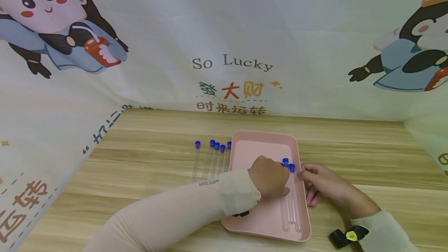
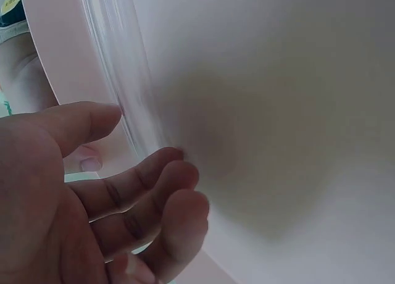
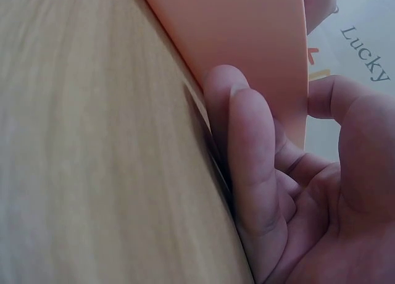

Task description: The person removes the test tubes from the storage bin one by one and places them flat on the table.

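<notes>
My left hand (image 1: 269, 178) reaches into a pink tray (image 1: 253, 139), over capped test tubes lying along its right side. In the left wrist view, the thumb and loosely bent fingers stand apart on either side of the clear tubes (image 2: 120, 55). Two blue caps, one on a test tube (image 1: 292, 189), show beside the knuckles; the hand hides part of the group. My right hand (image 1: 327, 186) holds the tray's right side, its thumb at the rim and curled fingers (image 3: 250, 154) against the outer wall, near the table.
Several more blue-capped test tubes (image 1: 197, 162) lie on the wooden table (image 1: 140, 158) left of the tray, partly behind the left sleeve (image 1: 175, 205). A printed cloth (image 1: 157, 30) stands behind and beside the table. A black wrist camera (image 1: 341, 238) sits on the right wrist.
</notes>
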The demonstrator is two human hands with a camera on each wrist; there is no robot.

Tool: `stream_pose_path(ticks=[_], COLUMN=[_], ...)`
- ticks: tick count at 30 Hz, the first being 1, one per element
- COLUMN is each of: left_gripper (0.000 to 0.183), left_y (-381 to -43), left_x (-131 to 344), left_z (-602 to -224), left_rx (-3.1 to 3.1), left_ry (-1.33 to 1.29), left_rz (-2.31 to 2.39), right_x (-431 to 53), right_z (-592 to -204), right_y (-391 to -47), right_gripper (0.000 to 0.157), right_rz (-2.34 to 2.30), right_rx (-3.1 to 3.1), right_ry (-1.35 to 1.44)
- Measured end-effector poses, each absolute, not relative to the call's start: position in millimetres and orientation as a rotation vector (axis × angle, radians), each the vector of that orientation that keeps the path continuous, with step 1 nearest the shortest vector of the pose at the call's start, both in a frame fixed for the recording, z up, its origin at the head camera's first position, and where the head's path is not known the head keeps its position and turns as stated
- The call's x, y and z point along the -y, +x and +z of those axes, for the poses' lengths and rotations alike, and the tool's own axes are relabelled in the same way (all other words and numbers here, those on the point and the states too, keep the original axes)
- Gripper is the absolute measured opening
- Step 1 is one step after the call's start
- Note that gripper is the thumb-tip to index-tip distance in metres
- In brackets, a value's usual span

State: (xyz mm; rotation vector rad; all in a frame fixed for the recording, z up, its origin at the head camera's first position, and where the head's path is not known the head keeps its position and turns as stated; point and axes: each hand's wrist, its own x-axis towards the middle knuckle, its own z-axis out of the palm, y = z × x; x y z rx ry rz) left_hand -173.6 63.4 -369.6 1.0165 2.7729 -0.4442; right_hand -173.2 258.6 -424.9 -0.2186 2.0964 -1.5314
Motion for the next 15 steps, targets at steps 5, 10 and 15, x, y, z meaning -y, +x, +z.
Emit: stream_pose_path(ticks=[5, 10, 15], left_gripper=[0.039, 0.039, 0.038], left_y=[-173.2, -175.1, -175.9], left_x=[-63.2, -62.1, -61.9], left_z=[-369.6, -372.2, -374.6], left_rx=[-2.784, -2.773, -2.78], left_ry=[0.99, 0.97, 0.959], left_rz=[-0.453, -0.445, -0.453], right_x=[-258.0, -258.2, -259.2], right_z=[-425.5, -425.8, -425.7], right_y=[-173.7, -173.8, -173.0], right_gripper=[0.027, 0.028, 0.032], right_rz=[-1.548, -1.55, -1.541], right_rx=[-2.082, -2.086, -2.092], right_ry=[-0.224, -0.218, -0.208])
